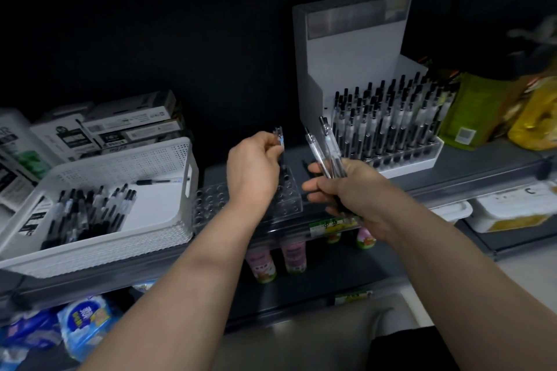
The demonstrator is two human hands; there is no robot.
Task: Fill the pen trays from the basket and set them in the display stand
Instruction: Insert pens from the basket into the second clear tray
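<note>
A clear pen tray (211, 205) with rows of round holes lies on the shelf in front of me. My left hand (253, 169) pinches a single pen (279, 141) upright over the tray's back rows. My right hand (340, 190) grips a bundle of clear-barrelled pens (325, 150), their tips fanning up and left. The white basket (180, 159) at the left holds several black-capped pens (87, 211). The white display stand (346, 54) at the back right carries a tray full of standing pens (391, 123).
Boxes of stationery (120, 126) are stacked behind the basket. Green and yellow packets (482, 111) stand right of the display stand. Below the shelf edge are pink bottles (292, 256), blue packs (81, 322) and white tubs (512, 208).
</note>
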